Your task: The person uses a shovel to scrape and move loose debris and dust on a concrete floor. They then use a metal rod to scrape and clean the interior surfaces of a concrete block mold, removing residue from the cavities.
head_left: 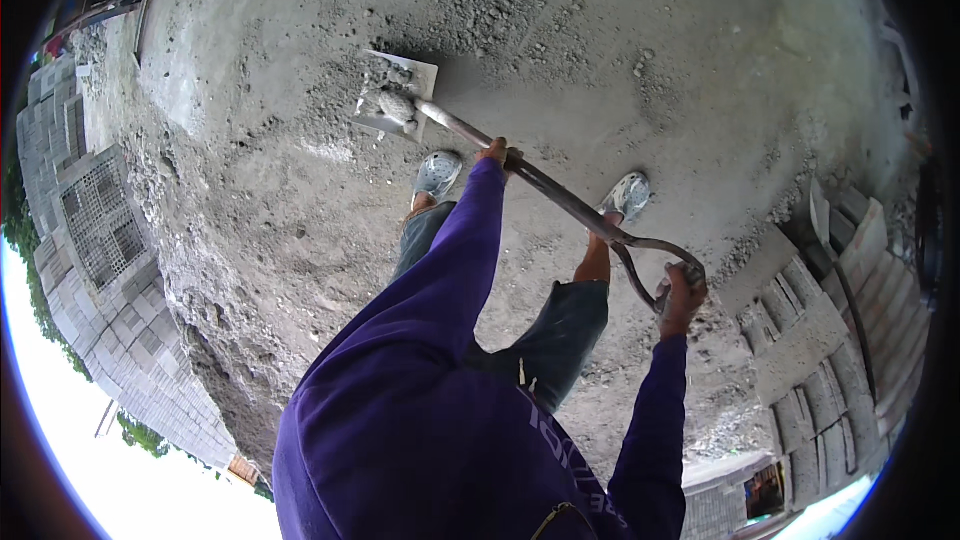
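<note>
A long-handled shovel point(575, 202) slants across in front of me, its flat square blade point(424, 80) at the upper left and its forked handle end at the lower right. Grey gravel and a few lumps point(393, 105) lie on the blade. My left hand point(497, 152) is wrapped round the shaft above the blade. At the other end, my right hand point(681, 298) is closed on the grip. Whether the blade touches the ground or hangs just above it, I cannot tell.
My feet in grey clogs point(438, 174) stand apart on dusty ground. Loose gravel point(480, 5) is scattered beyond the blade. A mound of grey aggregate point(230, 340) rises at the left, with stacked blocks point(120, 310) behind it. More concrete blocks point(800, 360) stand piled at the right.
</note>
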Demonstrator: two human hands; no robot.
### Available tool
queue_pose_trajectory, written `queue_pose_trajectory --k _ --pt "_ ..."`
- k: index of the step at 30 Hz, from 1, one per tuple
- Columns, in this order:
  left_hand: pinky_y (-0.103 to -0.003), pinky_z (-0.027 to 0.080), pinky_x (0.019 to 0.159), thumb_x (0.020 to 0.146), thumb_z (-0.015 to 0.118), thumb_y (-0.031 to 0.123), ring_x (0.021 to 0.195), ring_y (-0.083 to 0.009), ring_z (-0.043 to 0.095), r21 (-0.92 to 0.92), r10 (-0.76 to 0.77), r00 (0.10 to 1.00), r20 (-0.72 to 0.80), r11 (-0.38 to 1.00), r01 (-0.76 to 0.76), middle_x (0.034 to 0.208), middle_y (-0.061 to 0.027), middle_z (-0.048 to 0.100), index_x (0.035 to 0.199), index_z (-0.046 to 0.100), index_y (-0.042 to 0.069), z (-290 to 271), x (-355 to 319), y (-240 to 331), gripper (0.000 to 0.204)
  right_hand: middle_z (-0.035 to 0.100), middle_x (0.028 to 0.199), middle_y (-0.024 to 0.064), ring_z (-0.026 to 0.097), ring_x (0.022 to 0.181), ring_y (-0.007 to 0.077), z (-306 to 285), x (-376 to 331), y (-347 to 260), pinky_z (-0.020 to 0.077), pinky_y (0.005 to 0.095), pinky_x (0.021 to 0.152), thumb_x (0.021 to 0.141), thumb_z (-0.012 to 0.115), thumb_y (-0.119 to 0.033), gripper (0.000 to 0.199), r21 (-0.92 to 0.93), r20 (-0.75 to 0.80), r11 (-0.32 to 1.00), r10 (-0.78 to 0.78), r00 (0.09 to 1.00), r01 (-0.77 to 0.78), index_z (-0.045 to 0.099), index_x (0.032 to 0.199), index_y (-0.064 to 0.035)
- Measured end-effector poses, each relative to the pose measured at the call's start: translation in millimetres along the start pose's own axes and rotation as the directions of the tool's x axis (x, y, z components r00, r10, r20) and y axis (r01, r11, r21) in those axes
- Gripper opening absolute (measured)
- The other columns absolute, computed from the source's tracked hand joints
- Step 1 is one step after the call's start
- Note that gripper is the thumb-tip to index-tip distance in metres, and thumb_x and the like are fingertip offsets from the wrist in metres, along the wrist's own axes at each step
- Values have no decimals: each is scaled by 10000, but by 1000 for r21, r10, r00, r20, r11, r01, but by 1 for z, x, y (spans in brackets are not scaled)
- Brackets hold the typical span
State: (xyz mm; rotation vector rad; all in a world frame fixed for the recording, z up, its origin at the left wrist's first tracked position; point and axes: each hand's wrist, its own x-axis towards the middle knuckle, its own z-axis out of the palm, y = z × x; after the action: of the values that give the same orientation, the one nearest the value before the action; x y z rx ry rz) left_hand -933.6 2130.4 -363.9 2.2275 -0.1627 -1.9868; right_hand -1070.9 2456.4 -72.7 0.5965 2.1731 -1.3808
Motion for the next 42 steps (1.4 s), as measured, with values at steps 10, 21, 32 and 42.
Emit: queue_pose_trajectory --k 10,21,32,42 --pt "-499 568 542 865 645 332 656 -342 645 152 594 790 -153 804 -575 830 -218 669 1056 510 -80 -357 -121 456 474 572 618 42 517 442 138 315 -214 -22 402 301 404 781 713 -97 138 254 545 899 171 821 -356 594 813 -34" --pt "-490 571 737 807 687 336 871 -310 642 294 826 563 -19 543 -787 1063 -227 634 1171 545 -50 -285 -276 428 549 566 577 18 524 453 120 305 -253 -140 411 305 430 826 737 -268 226 153 720 963 44 693 -220 634 773 -74" --pt "-494 566 774 802 679 315 933 -314 635 700 536 840 83 569 -432 1163 -243 597 1244 495 -48 -57 -249 129 601 576 660 21 562 493 141 -33 -186 -54 467 301 433 818 784 -355 321 377 403 746 402 822 -550 665 892 -66" --pt "-474 532 771 768 665 299 900 -416 679 -1 251 -85 964 -316 -949 934 -277 687 997 586 -103 482 -618 -251 469 543 598 46 535 449 205 -251 -140 -95 493 339 457 981 541 -239 151 970 173 -188 71 982 -157 506 989 -93"
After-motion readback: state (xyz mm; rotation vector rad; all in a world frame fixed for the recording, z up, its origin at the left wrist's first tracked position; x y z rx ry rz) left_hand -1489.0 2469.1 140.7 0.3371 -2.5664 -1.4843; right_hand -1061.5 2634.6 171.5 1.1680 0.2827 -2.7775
